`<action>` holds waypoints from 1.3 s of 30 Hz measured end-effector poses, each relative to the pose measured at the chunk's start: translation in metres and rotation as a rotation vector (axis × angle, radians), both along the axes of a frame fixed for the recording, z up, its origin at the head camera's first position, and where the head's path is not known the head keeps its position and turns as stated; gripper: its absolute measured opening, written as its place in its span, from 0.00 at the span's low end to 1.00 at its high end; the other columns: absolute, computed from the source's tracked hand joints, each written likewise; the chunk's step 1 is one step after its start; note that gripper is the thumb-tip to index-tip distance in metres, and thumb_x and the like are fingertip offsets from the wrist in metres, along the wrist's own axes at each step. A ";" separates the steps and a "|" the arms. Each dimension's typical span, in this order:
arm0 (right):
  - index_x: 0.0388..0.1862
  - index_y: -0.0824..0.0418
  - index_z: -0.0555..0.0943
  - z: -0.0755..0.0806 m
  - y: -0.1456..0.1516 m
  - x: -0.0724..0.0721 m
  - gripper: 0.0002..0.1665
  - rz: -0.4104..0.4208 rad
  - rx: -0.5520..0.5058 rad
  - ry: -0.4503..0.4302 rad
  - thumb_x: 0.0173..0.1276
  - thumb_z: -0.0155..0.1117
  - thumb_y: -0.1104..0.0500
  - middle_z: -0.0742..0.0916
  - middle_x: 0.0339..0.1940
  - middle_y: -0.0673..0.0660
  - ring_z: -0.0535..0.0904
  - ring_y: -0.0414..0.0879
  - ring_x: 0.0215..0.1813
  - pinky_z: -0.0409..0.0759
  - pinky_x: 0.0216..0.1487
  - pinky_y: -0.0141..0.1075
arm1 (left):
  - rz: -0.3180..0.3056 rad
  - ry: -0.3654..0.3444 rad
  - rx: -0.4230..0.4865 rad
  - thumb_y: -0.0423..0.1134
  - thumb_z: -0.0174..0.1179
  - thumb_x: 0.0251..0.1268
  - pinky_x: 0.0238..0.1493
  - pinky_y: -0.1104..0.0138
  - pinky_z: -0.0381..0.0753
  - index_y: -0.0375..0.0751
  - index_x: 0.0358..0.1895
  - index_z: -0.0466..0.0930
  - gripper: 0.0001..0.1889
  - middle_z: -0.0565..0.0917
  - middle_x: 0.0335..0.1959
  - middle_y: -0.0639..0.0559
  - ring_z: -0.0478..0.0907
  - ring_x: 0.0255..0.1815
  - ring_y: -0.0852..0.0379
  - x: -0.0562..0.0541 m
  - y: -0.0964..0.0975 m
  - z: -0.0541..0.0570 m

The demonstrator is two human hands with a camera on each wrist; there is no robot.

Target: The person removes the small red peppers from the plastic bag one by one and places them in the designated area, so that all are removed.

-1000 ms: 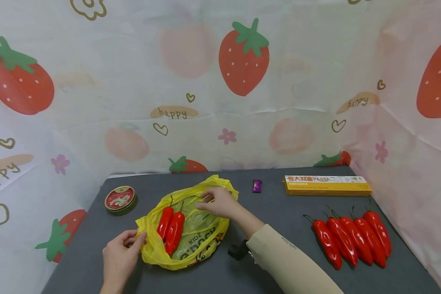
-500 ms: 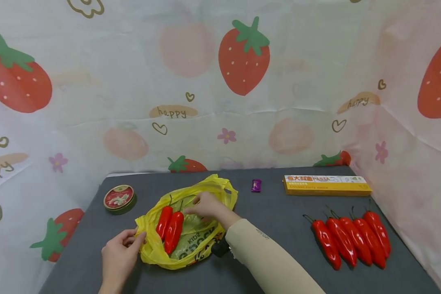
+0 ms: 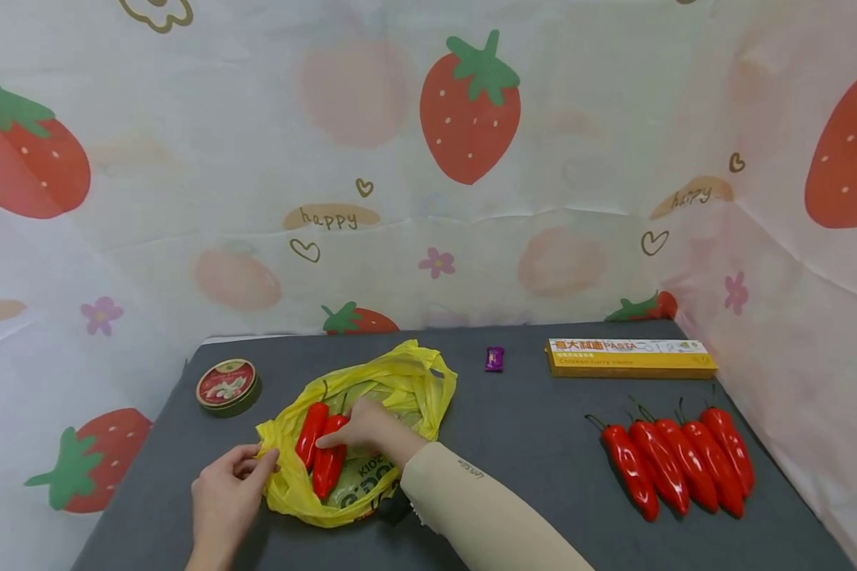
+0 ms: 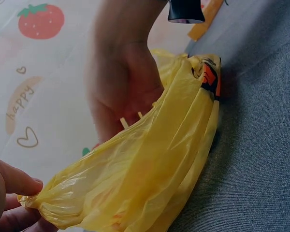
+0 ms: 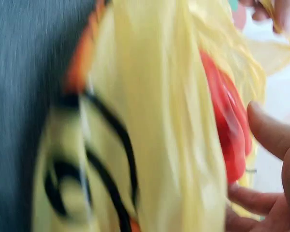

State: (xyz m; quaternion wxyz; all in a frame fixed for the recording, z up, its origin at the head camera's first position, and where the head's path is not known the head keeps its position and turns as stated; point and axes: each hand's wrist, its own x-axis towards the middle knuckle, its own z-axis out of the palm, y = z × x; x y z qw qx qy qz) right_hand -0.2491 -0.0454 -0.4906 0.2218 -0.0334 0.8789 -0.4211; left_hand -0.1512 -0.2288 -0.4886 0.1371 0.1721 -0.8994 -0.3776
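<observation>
A yellow plastic bag [image 3: 414,381] lies with its mouth open on the table, two red chili peppers inside. My left hand [image 3: 224,496] pinches the bag's left rim between thumb and fingers, as the left wrist view also shows at the gathered edge [image 4: 31,200]. Reaching into the bag from the right, my right hand [image 3: 371,432] has its thumb across the nearer chili pepper [image 3: 328,468] and its fingers by the stem end. The other chili pepper [image 3: 310,432] lies just left of it. In the right wrist view, thumb and fingers are spread around the red pepper [image 5: 227,121].
Several red chili peppers [image 3: 685,460] lie in a row on the table's right side. Behind them is a yellow pasta box [image 3: 632,361]. A small purple wrapped candy [image 3: 495,359] lies at the back, and a round red-lidded tin [image 3: 227,387] stands at back left.
My right hand has moved left and down into the bag, from its far right part to the nearer pepper. My left hand keeps its pinch on the rim.
</observation>
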 end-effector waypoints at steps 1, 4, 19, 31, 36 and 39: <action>0.24 0.58 0.71 -0.001 -0.002 0.002 0.28 -0.005 0.018 0.012 0.54 0.82 0.44 0.72 0.20 0.53 0.67 0.47 0.21 0.67 0.24 0.36 | -0.001 -0.003 0.001 0.46 0.69 0.66 0.21 0.69 0.74 0.35 0.44 0.87 0.16 0.89 0.28 0.48 0.79 0.23 0.60 0.000 0.000 0.000; 0.23 0.59 0.73 -0.001 -0.005 0.005 0.27 -0.012 0.052 0.034 0.52 0.82 0.45 0.74 0.19 0.54 0.68 0.47 0.22 0.65 0.24 0.36 | -0.006 -0.008 0.007 0.46 0.68 0.66 0.21 0.69 0.75 0.35 0.45 0.87 0.16 0.90 0.28 0.48 0.79 0.23 0.60 0.001 0.000 0.000; 0.61 0.63 0.75 0.000 0.032 -0.002 0.29 -0.030 -0.400 -0.110 0.65 0.74 0.56 0.84 0.44 0.58 0.87 0.52 0.36 0.87 0.40 0.52 | 0.003 0.008 0.010 0.47 0.68 0.66 0.21 0.69 0.73 0.36 0.44 0.87 0.16 0.90 0.27 0.49 0.80 0.23 0.61 0.001 0.000 0.000; 0.70 0.62 0.72 0.009 0.071 0.001 0.35 -0.009 -0.501 -0.115 0.68 0.71 0.54 0.85 0.47 0.61 0.86 0.53 0.42 0.86 0.41 0.53 | -0.008 0.001 0.028 0.47 0.68 0.66 0.22 0.69 0.75 0.35 0.47 0.87 0.18 0.90 0.28 0.48 0.81 0.24 0.62 0.001 0.001 -0.001; 0.72 0.60 0.73 0.013 0.079 0.009 0.36 0.027 -0.464 -0.060 0.68 0.71 0.52 0.86 0.47 0.60 0.87 0.51 0.41 0.87 0.41 0.51 | -0.006 0.017 0.032 0.46 0.69 0.66 0.21 0.69 0.75 0.34 0.46 0.87 0.17 0.90 0.28 0.47 0.81 0.24 0.62 0.002 0.002 0.002; 0.72 0.59 0.73 0.013 0.084 0.015 0.36 0.044 -0.419 -0.017 0.68 0.71 0.51 0.85 0.46 0.60 0.86 0.50 0.39 0.87 0.40 0.48 | -0.003 0.020 0.027 0.46 0.69 0.66 0.21 0.70 0.75 0.34 0.45 0.87 0.17 0.90 0.28 0.47 0.81 0.24 0.61 0.003 0.002 0.002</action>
